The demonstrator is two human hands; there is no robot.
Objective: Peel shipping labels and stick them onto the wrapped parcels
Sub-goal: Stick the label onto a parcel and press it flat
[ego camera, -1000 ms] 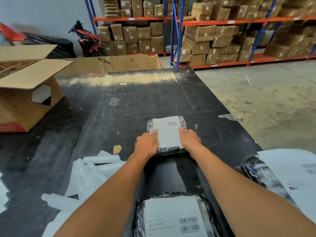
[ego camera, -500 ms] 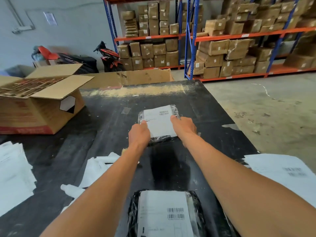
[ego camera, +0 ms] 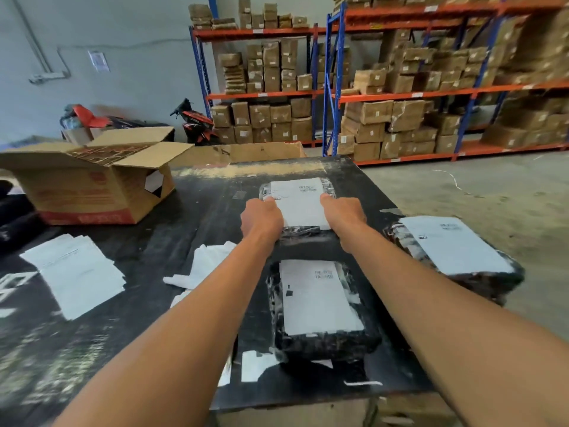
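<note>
The far parcel (ego camera: 297,234) has slid further away along the black bench (ego camera: 197,211) and now lies close to its far edge. Its white label (ego camera: 300,204) faces up. The left grip (ego camera: 261,220) and right grip (ego camera: 343,214) each clasp a near corner, curled over the label's side edges.

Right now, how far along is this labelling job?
Done: the near parcel and the right parcel both carry white labels. In hand: the left hand and right hand grip the far parcel, its label already on. Left: white sheets, perhaps unused labels, lie at the left of the table; no unlabelled parcel is in view.
</note>
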